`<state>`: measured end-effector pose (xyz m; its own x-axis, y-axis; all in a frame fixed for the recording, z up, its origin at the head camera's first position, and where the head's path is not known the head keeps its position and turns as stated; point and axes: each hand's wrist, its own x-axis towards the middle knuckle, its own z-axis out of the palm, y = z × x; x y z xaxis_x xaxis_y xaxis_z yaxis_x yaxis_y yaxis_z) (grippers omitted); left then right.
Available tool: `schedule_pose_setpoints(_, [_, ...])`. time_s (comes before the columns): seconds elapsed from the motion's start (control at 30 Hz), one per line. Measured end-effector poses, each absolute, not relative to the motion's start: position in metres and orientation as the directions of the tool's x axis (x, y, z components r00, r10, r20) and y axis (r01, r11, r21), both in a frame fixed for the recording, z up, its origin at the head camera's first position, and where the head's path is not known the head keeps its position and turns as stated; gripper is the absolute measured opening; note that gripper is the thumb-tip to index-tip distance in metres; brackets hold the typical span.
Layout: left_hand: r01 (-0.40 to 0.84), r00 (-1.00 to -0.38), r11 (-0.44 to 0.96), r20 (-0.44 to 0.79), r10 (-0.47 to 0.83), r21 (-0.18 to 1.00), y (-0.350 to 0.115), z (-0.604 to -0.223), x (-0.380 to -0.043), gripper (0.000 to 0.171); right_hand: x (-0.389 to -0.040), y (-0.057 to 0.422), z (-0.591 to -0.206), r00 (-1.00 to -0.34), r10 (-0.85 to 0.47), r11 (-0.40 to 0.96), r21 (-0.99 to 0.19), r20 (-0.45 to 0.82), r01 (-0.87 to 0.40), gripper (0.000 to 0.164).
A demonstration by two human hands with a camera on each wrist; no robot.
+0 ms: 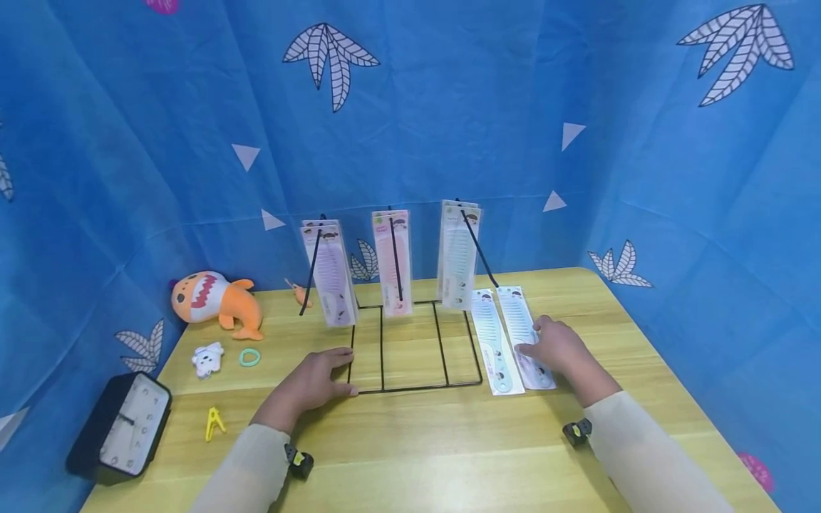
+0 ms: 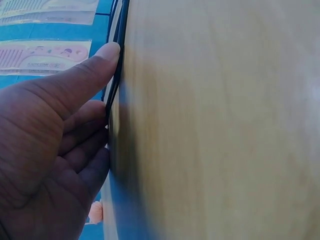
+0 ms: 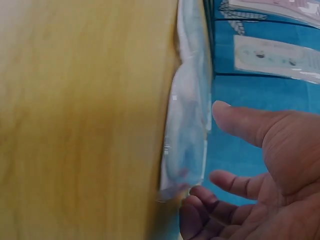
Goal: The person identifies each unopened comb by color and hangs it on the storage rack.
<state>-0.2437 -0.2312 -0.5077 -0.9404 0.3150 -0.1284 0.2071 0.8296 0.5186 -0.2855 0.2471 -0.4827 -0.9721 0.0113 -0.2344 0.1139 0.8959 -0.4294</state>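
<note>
My left hand [image 1: 313, 381] touches the left front corner of a black wire rack [image 1: 410, 388] with thumb and fingertips spread along the wire. In the left wrist view, the thumb [image 2: 90, 70] lies against the dark wire. My right hand [image 1: 558, 347] reaches over a packaged pale comb [image 1: 521, 317] lying flat right of the rack, thumb and fingers apart at its edges. Beside it lies a packaged blue comb [image 1: 489, 335]. From the rack's prongs hang packaged purple combs [image 1: 331, 274], pink combs [image 1: 393, 263] and pale green combs [image 1: 457, 256].
At the left of the wooden table [image 1: 410, 456] are an orange plush toy [image 1: 224, 303], a small white figure [image 1: 207, 360], a green hair tie [image 1: 249, 357], a yellow clip [image 1: 214, 423] and a black-framed clock-like box [image 1: 125, 427]. A blue patterned curtain [image 1: 436, 107] stands behind.
</note>
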Motion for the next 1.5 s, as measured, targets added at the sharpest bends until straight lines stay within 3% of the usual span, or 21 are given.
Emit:
schedule_pose_setpoints(0.27, [0.222,-0.938,0.826,-0.117,0.326,0.518,-0.232,-0.507,-0.243,0.072,-0.291,0.246,-0.490,-0.971,0.082,0.908,-0.385,-0.226,0.166,0.074])
schedule_pose_setpoints(0.4, [0.208,-0.940,0.832,-0.130,0.315,0.514,-0.232,-0.507,-0.244,0.071,-0.292,0.254,-0.490,-0.961,0.100,0.905,-0.377,-0.259,0.196,0.065])
schedule_pose_setpoints(0.5, [0.207,-0.940,0.835,-0.133,0.314,0.510,-0.232,-0.507,-0.243,0.071,-0.293,0.259,-0.489,-0.953,0.093,0.896,-0.392,-0.288,0.206,0.060])
schedule_pose_setpoints(0.73, [0.198,-0.942,0.833,-0.135,0.307,0.516,-0.233,-0.508,-0.243,0.072,-0.300,0.268,-0.489,-0.924,0.109,0.857,-0.436,-0.367,0.274,0.067])
schedule_pose_setpoints(0.83, [0.189,-0.945,0.835,-0.137,0.298,0.517,-0.233,-0.510,-0.244,0.072,-0.301,0.274,-0.490,-0.922,0.111,0.842,-0.458,-0.370,0.285,0.061])
schedule_pose_setpoints(1.07, [0.178,-0.947,0.834,-0.138,0.289,0.522,-0.232,-0.510,-0.244,0.072,-0.302,0.293,-0.489,-0.933,0.071,0.828,-0.501,-0.353,0.252,0.038])
schedule_pose_setpoints(1.23, [0.185,-0.947,0.834,-0.131,0.292,0.519,-0.231,-0.510,-0.245,0.071,-0.303,0.303,-0.487,-0.949,0.051,0.838,-0.504,-0.310,0.209,0.042])
schedule_pose_setpoints(1.5, [0.177,-0.948,0.832,-0.136,0.287,0.525,-0.231,-0.509,-0.243,0.071,-0.296,0.306,-0.475,-0.985,0.024,0.725,-0.675,-0.173,0.137,0.046])
